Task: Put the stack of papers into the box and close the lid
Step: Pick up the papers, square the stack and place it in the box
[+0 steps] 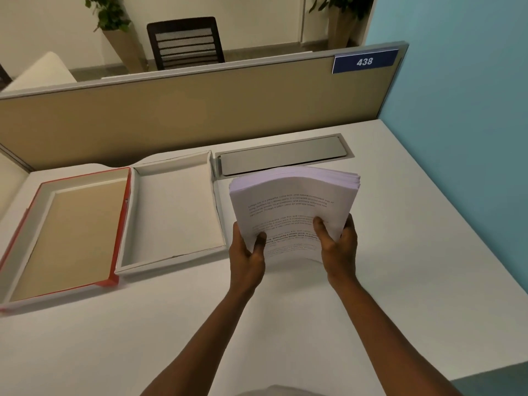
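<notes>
A thick stack of printed white papers [291, 201] is held above the desk, right of centre, its far end curling over. My left hand [248, 257] grips its near left corner and my right hand [337, 247] grips its near right corner, thumbs on top. Just left of the stack lies the open white box [137, 218] with nothing inside. Further left lies its lid [114, 252], upturned, with red outer sides and a tan inner face.
The white desk [400, 252] carries a grey cable-slot cover [283, 154] behind the papers. A tan partition [200, 110] with a blue "438" sign [365, 61] closes off the back. A blue wall [471, 110] stands on the right.
</notes>
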